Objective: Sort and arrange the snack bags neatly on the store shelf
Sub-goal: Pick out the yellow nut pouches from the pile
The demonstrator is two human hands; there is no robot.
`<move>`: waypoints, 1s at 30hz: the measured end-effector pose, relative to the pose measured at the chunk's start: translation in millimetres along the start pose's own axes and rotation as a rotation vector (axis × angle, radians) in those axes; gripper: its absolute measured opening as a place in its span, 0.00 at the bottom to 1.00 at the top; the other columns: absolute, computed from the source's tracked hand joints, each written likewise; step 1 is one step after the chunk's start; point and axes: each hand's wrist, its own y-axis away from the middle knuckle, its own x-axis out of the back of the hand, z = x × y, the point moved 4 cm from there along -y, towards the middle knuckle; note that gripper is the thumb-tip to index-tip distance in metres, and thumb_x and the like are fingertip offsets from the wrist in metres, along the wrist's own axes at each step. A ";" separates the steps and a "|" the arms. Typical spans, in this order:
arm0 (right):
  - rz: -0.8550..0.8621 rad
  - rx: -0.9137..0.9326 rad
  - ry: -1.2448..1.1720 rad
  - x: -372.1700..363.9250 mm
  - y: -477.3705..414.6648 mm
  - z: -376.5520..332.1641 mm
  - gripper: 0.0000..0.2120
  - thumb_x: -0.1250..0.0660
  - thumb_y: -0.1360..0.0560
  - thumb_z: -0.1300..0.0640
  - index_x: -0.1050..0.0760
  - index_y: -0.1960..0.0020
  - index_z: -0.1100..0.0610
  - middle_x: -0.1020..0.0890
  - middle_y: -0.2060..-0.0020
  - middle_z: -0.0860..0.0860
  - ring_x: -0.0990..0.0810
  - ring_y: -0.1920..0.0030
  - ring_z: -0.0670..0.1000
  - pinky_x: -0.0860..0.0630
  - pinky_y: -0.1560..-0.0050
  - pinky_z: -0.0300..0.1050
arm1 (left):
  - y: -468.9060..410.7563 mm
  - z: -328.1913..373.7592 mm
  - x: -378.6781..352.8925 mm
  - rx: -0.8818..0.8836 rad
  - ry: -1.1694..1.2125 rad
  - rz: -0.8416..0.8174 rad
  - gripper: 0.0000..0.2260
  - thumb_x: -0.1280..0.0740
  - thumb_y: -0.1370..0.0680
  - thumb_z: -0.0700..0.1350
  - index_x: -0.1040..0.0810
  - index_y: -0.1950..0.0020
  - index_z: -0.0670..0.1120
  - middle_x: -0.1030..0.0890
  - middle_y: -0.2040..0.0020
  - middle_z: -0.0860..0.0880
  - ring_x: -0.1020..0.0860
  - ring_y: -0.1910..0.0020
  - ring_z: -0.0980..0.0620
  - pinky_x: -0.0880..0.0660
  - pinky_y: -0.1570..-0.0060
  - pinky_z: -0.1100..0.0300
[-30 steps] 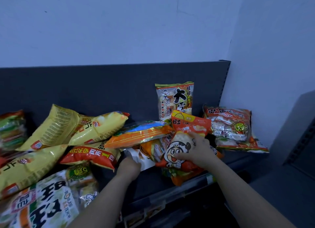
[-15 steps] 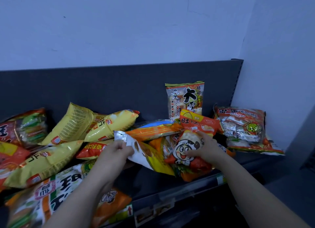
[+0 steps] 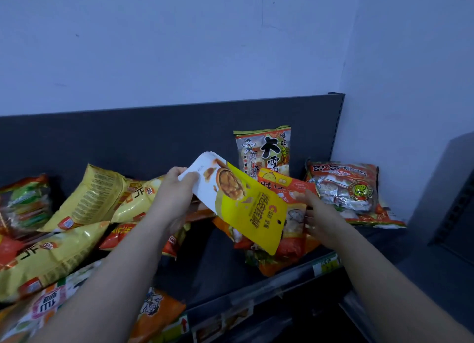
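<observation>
Shelf (image 3: pixel 230 273) holds a loose mix: yellow chip bags (image 3: pixel 84 201) heaped at left, one cracker bag (image 3: pixel 266 147) upright against the back panel, red bag (image 3: pixel 343 189) lying flat at far right. Left grip (image 3: pixel 177 196) pinches the white end of the yellow pouch (image 3: pixel 251 214), held tilted in the air over mid-shelf; brown food picture, yellow lower half. Right grip (image 3: pixel 320 219) has its fingers curled on the orange bag (image 3: pixel 295 247) near the front edge.

The yellow pouch (image 3: pixel 246 209) covers much of the orange bag (image 3: pixel 292 245) behind it — the frame's left edge cuts a green-striped bag (image 3: pixel 25 206); shelf-rail labels (image 3: pixel 327 265) blur past reading
</observation>
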 end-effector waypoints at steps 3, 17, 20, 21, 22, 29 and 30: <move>-0.017 0.015 -0.020 7.9 5.0 -6.8 0.22 0.47 0.20 0.36 0.27 0.41 0.52 0.21 0.49 0.56 0.24 0.45 0.56 0.33 0.33 0.56 | -25.2 -26.7 -35.4 0.104 -0.043 -0.081 0.05 0.41 0.19 0.41 0.32 0.45 0.43 0.23 0.51 0.41 0.21 0.56 0.45 0.21 0.68 0.54; 0.065 0.072 0.384 11.0 4.0 -1.7 0.35 0.26 0.27 0.53 0.39 0.25 0.54 0.29 0.32 0.55 0.23 0.41 0.57 0.24 0.39 0.57 | -33.3 -104.6 -91.5 0.189 -0.432 -0.275 0.23 0.28 0.27 0.58 0.24 0.43 0.42 0.18 0.49 0.44 0.22 0.60 0.48 0.31 0.69 0.60; 0.070 0.111 0.367 3.5 5.8 -0.5 0.37 0.29 0.25 0.47 0.42 0.23 0.54 0.26 0.35 0.53 0.22 0.43 0.56 0.23 0.40 0.56 | -31.9 -107.2 -90.8 0.205 -0.345 -0.306 0.20 0.28 0.26 0.56 0.24 0.42 0.44 0.18 0.47 0.47 0.20 0.50 0.48 0.26 0.56 0.57; 0.072 0.136 0.363 0.5 7.1 -0.5 0.35 0.30 0.25 0.47 0.41 0.23 0.54 0.24 0.38 0.52 0.21 0.45 0.54 0.22 0.43 0.54 | -31.2 -106.7 -91.1 0.215 -0.310 -0.317 0.18 0.27 0.26 0.54 0.24 0.43 0.46 0.18 0.46 0.48 0.20 0.48 0.48 0.25 0.53 0.55; 0.075 0.163 0.353 -2.2 8.9 -0.8 0.34 0.30 0.24 0.48 0.40 0.24 0.55 0.23 0.42 0.50 0.20 0.48 0.52 0.21 0.47 0.51 | -31.5 -106.8 -90.8 0.219 -0.283 -0.322 0.16 0.27 0.27 0.53 0.24 0.44 0.47 0.18 0.46 0.48 0.20 0.48 0.48 0.25 0.50 0.54; 0.222 0.354 0.310 0.2 36.5 -6.7 0.28 0.27 0.26 0.54 0.32 0.28 0.54 0.21 0.43 0.51 0.18 0.50 0.53 0.19 0.49 0.54 | -11.7 -107.1 -95.0 0.244 -0.131 -0.277 0.20 0.26 0.27 0.50 0.25 0.38 0.46 0.18 0.45 0.48 0.20 0.47 0.46 0.25 0.54 0.54; 0.239 0.383 0.309 2.2 43.6 -10.7 0.29 0.27 0.26 0.54 0.32 0.28 0.54 0.21 0.42 0.52 0.18 0.49 0.53 0.20 0.47 0.55 | -5.1 -104.3 -96.3 0.255 -0.089 -0.282 0.18 0.26 0.26 0.48 0.24 0.39 0.46 0.17 0.45 0.47 0.20 0.48 0.47 0.26 0.58 0.56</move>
